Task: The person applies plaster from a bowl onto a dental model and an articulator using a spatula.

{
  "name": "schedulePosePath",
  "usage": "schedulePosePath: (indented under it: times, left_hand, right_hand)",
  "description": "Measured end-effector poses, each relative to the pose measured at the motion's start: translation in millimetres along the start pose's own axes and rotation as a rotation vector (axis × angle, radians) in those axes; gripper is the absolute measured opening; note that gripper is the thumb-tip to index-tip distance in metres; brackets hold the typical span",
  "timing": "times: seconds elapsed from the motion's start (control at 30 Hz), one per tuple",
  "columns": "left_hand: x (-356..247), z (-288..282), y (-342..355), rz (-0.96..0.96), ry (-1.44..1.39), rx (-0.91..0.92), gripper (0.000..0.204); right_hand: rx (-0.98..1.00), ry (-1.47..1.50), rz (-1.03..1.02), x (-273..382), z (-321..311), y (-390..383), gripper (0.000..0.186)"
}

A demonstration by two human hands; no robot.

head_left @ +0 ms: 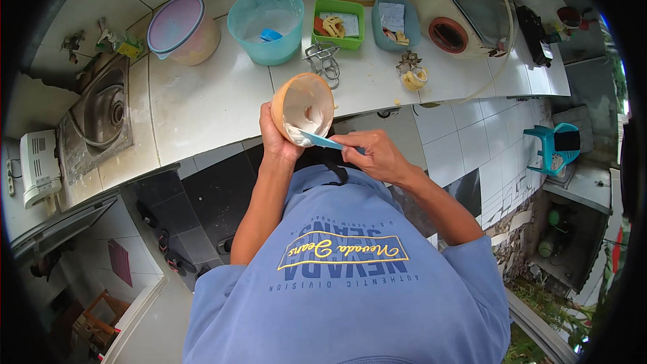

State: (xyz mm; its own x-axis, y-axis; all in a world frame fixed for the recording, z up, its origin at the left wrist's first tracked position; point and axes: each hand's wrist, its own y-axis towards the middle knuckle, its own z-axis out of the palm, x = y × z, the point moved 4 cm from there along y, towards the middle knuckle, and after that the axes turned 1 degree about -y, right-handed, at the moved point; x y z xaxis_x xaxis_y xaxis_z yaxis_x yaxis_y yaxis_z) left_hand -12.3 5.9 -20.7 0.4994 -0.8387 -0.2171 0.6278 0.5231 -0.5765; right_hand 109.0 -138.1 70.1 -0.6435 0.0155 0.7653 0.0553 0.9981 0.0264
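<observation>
An orange-tan bowl (302, 98) with white paste smeared inside is tilted toward me, its side gripped by my left hand (278, 136) in front of the counter (229, 101). My right hand (371, 158) is closed round the handle of a light blue spatula (317, 140), whose blade reaches into the bowl's lower part, in the white paste. Just beyond the bowl on the white tiles lie metal mixer beaters (322, 61). To the right of them sits a metal tool (411, 74) with pale yellow matter on it, too small to identify exactly.
Along the counter's back stand a lidded tub (185, 30), a turquoise container (259, 20), a green box (344, 23), a blue box (394, 23) and an appliance with hoses (465, 0). A steel sink (101, 111) is at left, a teal plastic stool (552, 145) at right.
</observation>
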Motion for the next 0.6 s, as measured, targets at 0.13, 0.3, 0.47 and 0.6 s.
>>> schedulePosePath:
  times: [0.13, 0.3, 0.47, 0.6]
  left_hand:
    - [-5.0, -4.6, 3.2, 0.169, 0.060, -0.076, 0.045]
    - [0.7, 0.4, 4.7, 0.090, -0.021, 0.002, 0.045]
    - [7.5, 34.8, -11.0, 0.089, -0.047, -0.052, 0.049]
    - [-2.8, 44.1, -6.2, 0.168, -0.160, 0.019, 0.048]
  right_hand:
    - [0.000, 0.818, 0.496, -10.6, 28.8, -11.1, 0.030]
    - [-0.246, 1.079, 0.435, -7.6, 8.4, -25.0, 0.034]
    - [-0.498, 0.177, 0.086, 3.3, 5.3, -23.9, 0.044]
    - [-0.490, -0.096, 0.080, 17.9, 10.7, -45.7, 0.050]
